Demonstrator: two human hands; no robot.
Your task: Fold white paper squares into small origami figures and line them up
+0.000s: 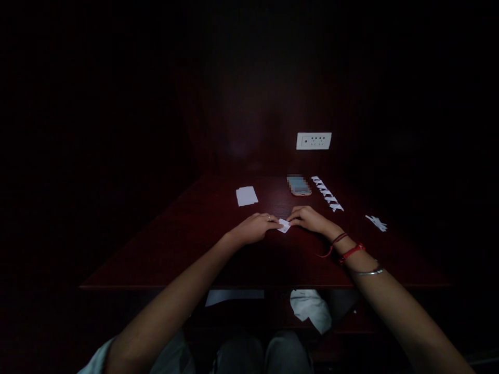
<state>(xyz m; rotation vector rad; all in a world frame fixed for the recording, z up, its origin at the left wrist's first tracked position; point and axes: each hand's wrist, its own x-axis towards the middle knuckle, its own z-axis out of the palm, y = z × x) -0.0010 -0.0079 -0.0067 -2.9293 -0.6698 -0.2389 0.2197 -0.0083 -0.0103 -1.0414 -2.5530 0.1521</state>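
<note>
A small folded piece of white paper (284, 226) lies at the middle of the dark red table, between my two hands. My left hand (255, 228), with a ring on one finger, is closed on the paper's left edge. From the other side my right hand (309, 218) pinches its right corner, fingers bent. Red cords and a silver bangle circle my right wrist. Beyond my left hand rests a stack of white paper sheets (247, 196). A row of folded white paper pieces (327, 194) runs along the table past my right hand.
A phone (299, 185), its screen blurred out, lies toward the back of the table (175, 249). Thin white paper strips (376, 223) are piled at the right. A socket panel (314, 141) sits on the back wall. Below the front edge, a pale crumpled item (310, 307) shows.
</note>
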